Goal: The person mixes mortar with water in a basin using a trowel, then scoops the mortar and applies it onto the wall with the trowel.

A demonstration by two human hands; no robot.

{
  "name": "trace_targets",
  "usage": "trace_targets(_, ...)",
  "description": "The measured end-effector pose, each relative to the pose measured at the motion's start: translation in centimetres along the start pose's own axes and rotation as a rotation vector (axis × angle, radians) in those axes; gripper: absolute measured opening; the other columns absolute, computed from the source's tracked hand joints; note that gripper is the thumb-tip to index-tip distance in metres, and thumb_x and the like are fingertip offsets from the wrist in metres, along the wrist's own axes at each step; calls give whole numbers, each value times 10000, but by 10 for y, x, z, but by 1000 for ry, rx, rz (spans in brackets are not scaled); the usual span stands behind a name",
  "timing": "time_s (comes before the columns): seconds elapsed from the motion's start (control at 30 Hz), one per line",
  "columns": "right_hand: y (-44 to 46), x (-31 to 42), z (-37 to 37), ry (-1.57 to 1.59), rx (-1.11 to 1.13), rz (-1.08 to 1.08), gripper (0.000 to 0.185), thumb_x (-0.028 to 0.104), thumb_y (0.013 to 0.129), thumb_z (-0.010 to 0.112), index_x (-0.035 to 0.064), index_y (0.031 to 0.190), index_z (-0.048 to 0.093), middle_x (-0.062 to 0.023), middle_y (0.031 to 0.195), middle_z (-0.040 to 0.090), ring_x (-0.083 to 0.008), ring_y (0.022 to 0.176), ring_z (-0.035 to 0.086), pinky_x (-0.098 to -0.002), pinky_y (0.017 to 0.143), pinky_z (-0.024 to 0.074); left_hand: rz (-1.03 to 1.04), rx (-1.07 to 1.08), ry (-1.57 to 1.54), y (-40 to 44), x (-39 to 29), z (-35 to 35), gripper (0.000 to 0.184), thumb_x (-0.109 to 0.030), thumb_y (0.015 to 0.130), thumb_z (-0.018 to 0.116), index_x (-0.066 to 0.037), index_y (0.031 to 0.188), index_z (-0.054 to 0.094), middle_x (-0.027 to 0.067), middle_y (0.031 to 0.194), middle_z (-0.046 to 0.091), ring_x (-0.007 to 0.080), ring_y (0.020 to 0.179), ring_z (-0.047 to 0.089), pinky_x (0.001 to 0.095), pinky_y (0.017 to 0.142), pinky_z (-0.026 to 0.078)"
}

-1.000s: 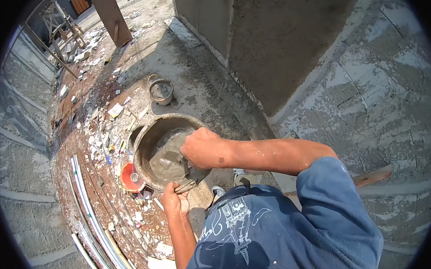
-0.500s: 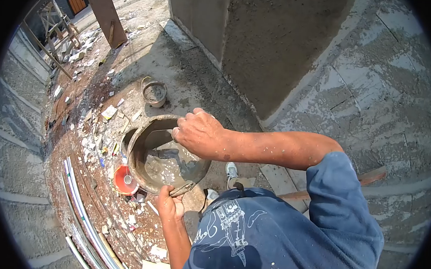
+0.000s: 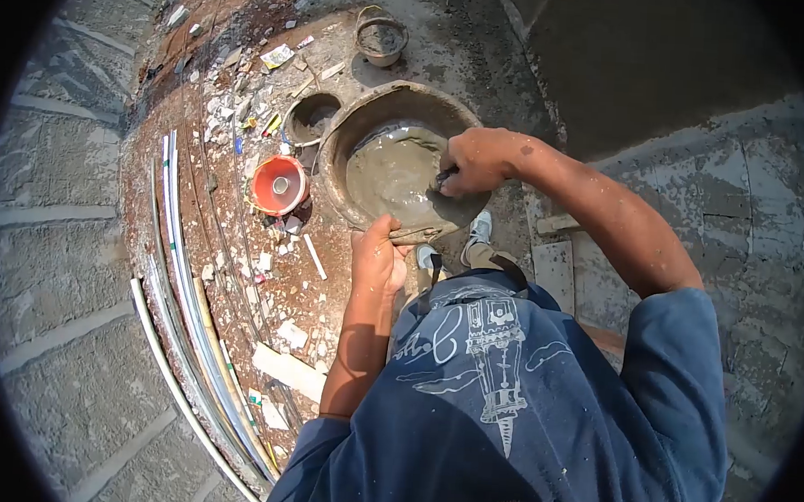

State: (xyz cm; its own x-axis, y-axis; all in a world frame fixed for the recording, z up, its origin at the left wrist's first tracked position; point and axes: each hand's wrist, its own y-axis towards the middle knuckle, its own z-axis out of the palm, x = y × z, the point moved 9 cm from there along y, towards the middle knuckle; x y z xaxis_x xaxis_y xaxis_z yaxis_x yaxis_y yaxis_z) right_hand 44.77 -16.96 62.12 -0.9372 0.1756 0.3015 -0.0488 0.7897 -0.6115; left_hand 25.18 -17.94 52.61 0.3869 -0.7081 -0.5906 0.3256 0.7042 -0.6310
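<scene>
On bare, rubble-strewn ground, a big round grey-brown tub with a thick, muddy rim [image 3: 410,97] sits right in front of the person, with a pool of wet grey-brown mix [image 3: 392,173] inside it. The right hand [image 3: 472,159] has just gone from up over the rim to low down in the tub, on its right side. Its fingers are curled tight around a short dark handle [image 3: 444,176]. The flat blade that showed a moment ago is out of sight now, so it is most likely down in the mix, and the mix is probably being stirred or scooped. The left hand [image 3: 376,254] is at the near edge of the tub, nearly closed, with its thumb on top of a thin muddy grey strip [image 3: 414,235]. I can't tell if that strip is part of the tub or a loose thing. The hand looks like it helps keep the tub steady. A small round grey bucket [image 3: 309,110] is just beside the tub, on the left. An orange-red plastic bucket [image 3: 260,182] is near it. Past the tub is a small pale bucket with a yellow handle [image 3: 380,61], with grey stuff in it.
</scene>
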Motion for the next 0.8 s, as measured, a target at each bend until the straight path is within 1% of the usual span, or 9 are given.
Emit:
trace_targets(0.13,-12,5,-18,111,-36,-78,415,361,839,702,91,1152,737,-192,1008,736,-371,983,695,-462,851,541,-47,8,-65,-2,-3,-3,134,48,829,590,84,955,561,158,878,626,286,709,696,422,635,630)
trace_targets(0.17,-14,-1,-26,169,-111,-76,404,355,839,698,95,1145,740,-202,981,734,-373,958,700,-457,849,546,-4,-7,-70,-6,-8,3,96,50,832,585,97,913,565,166,863,631,288,681,687,427,635,622)
trace_targets(0.27,-17,2,-47,4,-361,22,372,340,840,689,86,1104,751,-198,944,735,-375,937,704,-465,837,552,-27,-18,-67,-3,-2,-4,53,52,836,580,94,866,569,152,820,619,281,659,681,418,620,613)
trace_targets(0.4,-3,33,-14,-249,-310,-73,378,341,809,716,86,1086,750,-176,876,736,-371,879,712,-458,795,571,-36,39,-92,11,2,-4,44,48,844,581,86,830,564,133,775,592,285,657,680,411,608,608)
trace_targets(0.53,-39,18,-58,-74,-432,-100,333,295,812,721,91,1073,754,-182,845,730,-356,833,719,-452,745,578,-15,5,-69,-4,-8,7,47,48,846,579,93,840,566,145,795,600,289,664,682,417,618,614)
trace_targets(0.6,-27,9,-59,-196,-551,-16,294,261,821,711,90,1056,754,-173,823,727,-352,806,720,-449,740,577,-9,-8,-79,-6,-10,14,49,48,846,577,97,847,568,152,806,608,290,672,686,419,627,618)
trace_targets(0.67,-6,23,-27,-336,-443,-76,264,259,828,708,88,1024,753,-165,792,720,-358,779,717,-450,731,576,-20,43,-71,2,-5,5,54,49,843,578,102,851,568,158,819,617,292,691,692,417,636,622)
trace_targets(0.7,-14,31,-20,-310,-495,-163,210,220,789,695,61,904,769,-169,768,722,-353,753,727,-426,701,590,-26,71,-68,7,-3,4,57,49,842,578,105,853,568,161,825,622,293,700,695,417,640,624)
trace_targets(0.8,-51,16,-43,-175,-428,-126,236,235,824,691,103,1005,767,-172,831,734,-354,812,726,-450,746,586,13,20,-68,-2,-8,6,74,55,837,578,114,877,559,169,854,625,300,720,699,418,625,625)
